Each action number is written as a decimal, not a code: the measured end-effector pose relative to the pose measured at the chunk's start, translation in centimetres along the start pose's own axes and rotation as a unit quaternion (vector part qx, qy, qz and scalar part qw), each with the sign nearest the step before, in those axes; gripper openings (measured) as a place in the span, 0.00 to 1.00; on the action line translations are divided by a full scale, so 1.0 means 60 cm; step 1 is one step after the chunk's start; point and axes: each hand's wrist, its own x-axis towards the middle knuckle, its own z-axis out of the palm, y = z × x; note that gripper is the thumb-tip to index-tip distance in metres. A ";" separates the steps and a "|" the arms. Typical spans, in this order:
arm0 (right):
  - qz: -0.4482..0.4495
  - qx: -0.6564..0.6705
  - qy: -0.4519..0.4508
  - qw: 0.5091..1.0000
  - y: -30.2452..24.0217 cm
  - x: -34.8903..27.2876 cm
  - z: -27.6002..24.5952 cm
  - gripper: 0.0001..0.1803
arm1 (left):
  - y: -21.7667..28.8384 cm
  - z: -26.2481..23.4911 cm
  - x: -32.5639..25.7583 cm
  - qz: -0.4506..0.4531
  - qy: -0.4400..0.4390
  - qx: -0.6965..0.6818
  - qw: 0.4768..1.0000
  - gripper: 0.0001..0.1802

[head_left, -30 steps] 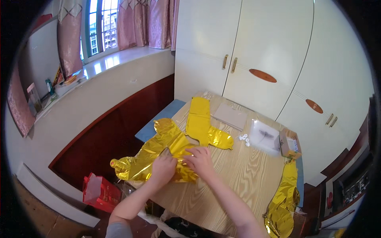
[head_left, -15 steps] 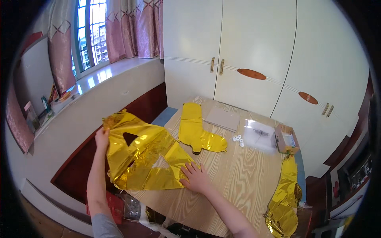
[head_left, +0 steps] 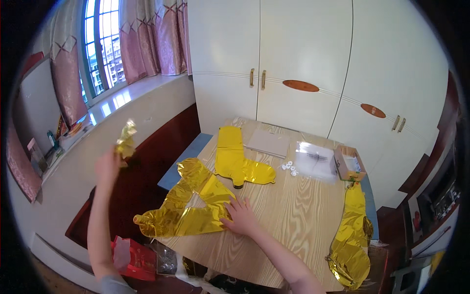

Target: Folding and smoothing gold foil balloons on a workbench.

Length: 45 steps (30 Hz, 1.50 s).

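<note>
My left hand [head_left: 108, 164], slightly blurred, is raised left of the table and closed on a gold foil piece [head_left: 126, 139], seen narrow and crumpled. My right hand [head_left: 240, 216] lies flat, fingers spread, on the right edge of a deflated gold foil balloon [head_left: 169, 220]. This balloon has a triangular gap in its middle, and its left end hangs past the table's edge. Beyond it lies a flat L-shaped gold foil balloon [head_left: 230, 153] with a dark tip at its bottom. Along the table's right side is a long, wrinkled gold foil balloon [head_left: 350, 235].
On the wooden table [head_left: 293, 220] are a grey flat box [head_left: 268, 142], small white rings [head_left: 289, 168], a clear plastic sheet [head_left: 316, 160] and an open cardboard box [head_left: 349, 164]. A red bag [head_left: 134, 259] stands below the table's left edge. White cupboards [head_left: 303, 49] stand behind.
My left hand has moved left and up, carrying a gold foil piece off the balloon under my right hand. The right hand stays pressed on the foil; the view has shifted slightly.
</note>
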 end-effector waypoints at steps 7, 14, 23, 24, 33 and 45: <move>0.178 0.698 -0.049 0.692 -0.063 -0.030 -0.048 0.24 | 0.280 -0.009 -0.240 0.359 -0.136 0.039 0.922 0.25; 0.336 0.713 0.011 0.616 0.025 -0.129 -0.074 0.11 | 0.414 -0.059 -0.353 0.448 -0.327 -0.173 0.814 0.32; 0.405 0.406 -0.144 0.807 0.306 -0.240 -0.158 0.13 | 0.446 0.045 -0.265 0.450 -0.254 -0.393 0.761 0.24; 0.416 0.362 -0.131 0.824 0.330 -0.238 -0.157 0.14 | 0.457 0.085 -0.269 0.504 -0.227 -0.397 0.733 0.26; 0.269 0.046 0.143 0.951 0.341 -0.264 -0.161 0.25 | 0.543 0.169 -0.390 0.600 -0.327 -0.202 0.702 0.43; 0.293 -0.044 -0.068 0.953 0.282 -0.588 -0.253 0.40 | 0.517 0.144 -0.384 0.580 -0.351 -0.195 0.709 0.45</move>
